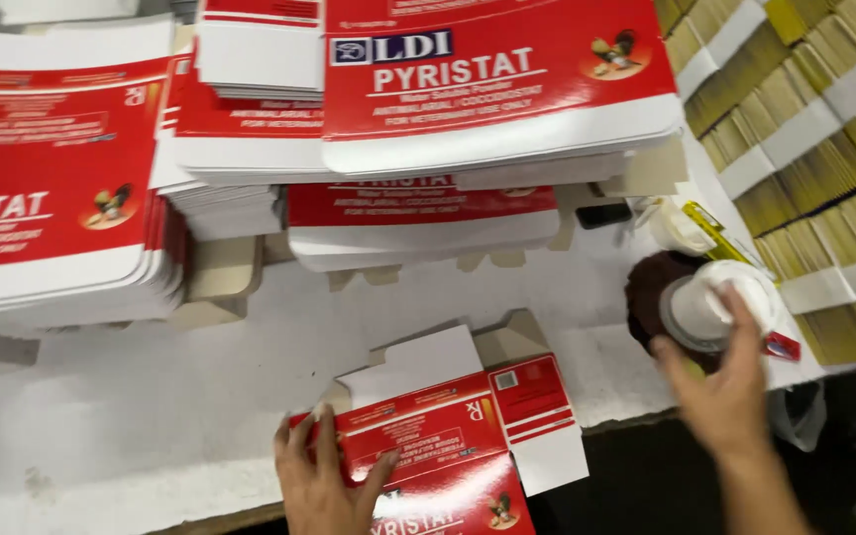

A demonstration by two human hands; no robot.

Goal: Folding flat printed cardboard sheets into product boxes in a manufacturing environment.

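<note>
Flat and spread, the left hand presses on a red and white flattened carton at the near edge of the white table. Right hand, fingers open, touches a white plastic cup on a dark round pad. Stacks of cartons rise behind.

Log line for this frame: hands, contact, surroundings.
left hand: flat on red-and-white carton blank | right hand: fingers on white cup lid | behind: carton stacks | surface: white table
</note>
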